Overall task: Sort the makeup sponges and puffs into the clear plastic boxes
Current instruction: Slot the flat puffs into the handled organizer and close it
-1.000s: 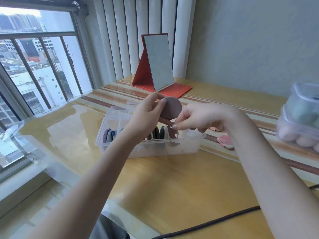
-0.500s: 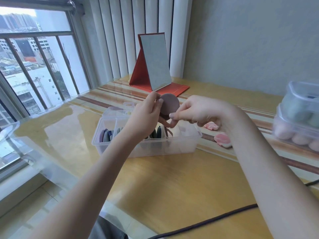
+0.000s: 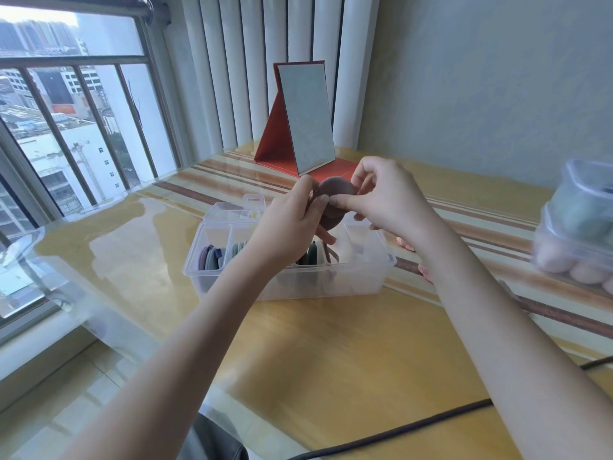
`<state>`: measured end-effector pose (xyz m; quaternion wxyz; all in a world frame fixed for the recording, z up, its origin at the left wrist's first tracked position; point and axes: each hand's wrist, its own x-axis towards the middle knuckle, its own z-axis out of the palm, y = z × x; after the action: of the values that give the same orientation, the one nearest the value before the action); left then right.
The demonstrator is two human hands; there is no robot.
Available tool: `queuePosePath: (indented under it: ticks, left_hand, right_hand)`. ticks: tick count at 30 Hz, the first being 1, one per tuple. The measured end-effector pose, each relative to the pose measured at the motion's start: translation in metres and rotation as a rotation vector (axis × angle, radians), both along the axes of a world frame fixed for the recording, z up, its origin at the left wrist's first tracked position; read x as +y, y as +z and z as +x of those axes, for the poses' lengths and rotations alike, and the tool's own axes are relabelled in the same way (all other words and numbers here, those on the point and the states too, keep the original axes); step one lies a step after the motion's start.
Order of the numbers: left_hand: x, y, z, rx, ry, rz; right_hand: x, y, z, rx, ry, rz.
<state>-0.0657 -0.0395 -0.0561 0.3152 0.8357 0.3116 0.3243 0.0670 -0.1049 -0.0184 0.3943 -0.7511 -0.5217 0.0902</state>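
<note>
Head view, then, starting from the window side: what's already sorted?

– Nearest the window, the clear box [image 3: 288, 260] sits on the table [image 3: 331, 343] with its lid [image 3: 232, 210] open behind it. Its left slots hold grey and purple puffs [image 3: 210, 257] standing on edge, the middle ones more dark puffs [image 3: 311, 254]. The right-hand slot [image 3: 361, 247] looks unfilled.

– And the hands?

– Both are raised over the middle of the box. The left hand [image 3: 292, 224] and the right hand [image 3: 388, 200] each pinch the brown puff [image 3: 335, 200] between thumb and fingertips, held above the box, touching nothing else. I'd guess it's being readied for a slot, though which one I can't tell.

– What's left to do?

– Some pink pieces [image 3: 406, 244] lie on the table just right of the box, half hidden by the right forearm. At the far right, stacked boxes [image 3: 577, 240] already hold pale pink and green sponges, blurred. So the job looks well advanced, not finished.

– Room to move?

– Plenty of bare table in front. A red folding mirror [image 3: 303, 117] stands behind, well apart. The table's near edge carries a dark cable [image 3: 414, 426], so I'd keep the elbows off that
</note>
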Motion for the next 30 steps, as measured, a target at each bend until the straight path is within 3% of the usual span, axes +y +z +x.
queuePosePath:
  ticks: [3,13,20,25,30]
  left_hand:
    - [-0.002,0.002,-0.003,-0.117,-0.008,-0.081]
    - [-0.001,0.005,-0.008,-0.426,0.363,0.007]
    - [-0.001,0.006,-0.008,-0.422,0.368,0.005]
    - [-0.001,0.005,-0.008,-0.396,0.365,-0.010]
    - [0.000,0.004,-0.007,-0.355,0.352,-0.018]
  right_hand:
    - [-0.002,0.005,0.000,-0.003,-0.059,0.057]
    - [-0.006,0.007,-0.010,-0.094,-0.019,-0.023]
    - [-0.005,0.002,-0.035,-0.332,0.007,-0.072]
    - [-0.006,-0.002,-0.041,-0.534,-0.052,-0.238]
    - [-0.004,-0.006,-0.034,-0.373,0.033,-0.322]
